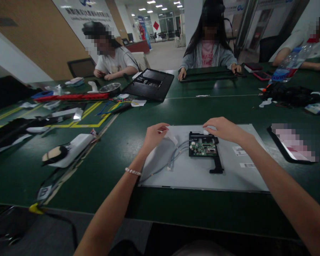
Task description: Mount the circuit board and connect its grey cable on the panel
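Note:
A flat grey-white panel (186, 177) lies on the green table in front of me. On it sits a green circuit board (204, 148) in a black bracket (216, 165), with grey cables (173, 156) running off to the lower left. My left hand (156, 137) is over the panel's far left part, fingers pinched on a thin whitish strip (172, 137). Just above the bracket's top edge is my right hand (221, 128), its fingertips bent down near a small white piece (206, 132); whether they grip it is too small to tell.
A phone (293, 143) lies right of the panel. On the left are a white device (72, 151), black strips (21, 129) and a red bar (77, 96). A black back cover (150, 84) and water bottles (288, 67) stand farther off. Several people sit across the table.

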Action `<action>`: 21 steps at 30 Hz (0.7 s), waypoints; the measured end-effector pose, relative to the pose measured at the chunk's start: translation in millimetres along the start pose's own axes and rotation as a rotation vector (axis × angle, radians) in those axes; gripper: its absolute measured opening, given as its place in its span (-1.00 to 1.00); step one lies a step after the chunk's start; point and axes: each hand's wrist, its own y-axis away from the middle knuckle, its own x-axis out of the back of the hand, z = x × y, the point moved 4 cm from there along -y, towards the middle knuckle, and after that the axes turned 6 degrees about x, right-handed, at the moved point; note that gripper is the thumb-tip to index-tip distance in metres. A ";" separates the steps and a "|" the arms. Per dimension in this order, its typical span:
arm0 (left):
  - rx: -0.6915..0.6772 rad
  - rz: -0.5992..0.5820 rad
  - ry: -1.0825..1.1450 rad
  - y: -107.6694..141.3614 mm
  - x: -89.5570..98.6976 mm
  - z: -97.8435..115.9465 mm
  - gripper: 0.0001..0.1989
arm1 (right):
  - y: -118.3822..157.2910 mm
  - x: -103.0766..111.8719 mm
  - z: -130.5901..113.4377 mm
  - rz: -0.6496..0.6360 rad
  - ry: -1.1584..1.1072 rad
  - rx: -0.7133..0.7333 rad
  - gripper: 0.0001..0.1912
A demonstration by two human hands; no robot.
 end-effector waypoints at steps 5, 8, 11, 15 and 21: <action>0.070 -0.129 0.288 6.7 12.8 11.7 -0.72 | -4.4 2.0 -29.8 0.053 -0.012 0.079 -0.59; 0.099 -0.218 0.317 11.1 8.8 17.5 -0.76 | -7.1 -8.1 -57.3 0.039 -0.021 0.201 -0.51; 0.087 -0.349 0.264 14.5 -1.0 21.0 -0.76 | -8.6 -23.9 -83.8 -0.011 -0.012 0.337 -0.52; 0.049 -0.436 0.186 16.9 -7.9 21.6 -0.75 | -10.4 -40.3 -100.6 -0.013 -0.001 0.444 -0.68; 0.052 -0.463 0.144 17.7 -8.8 21.6 -0.77 | -12.2 -56.0 -100.5 -0.080 0.047 0.502 -0.83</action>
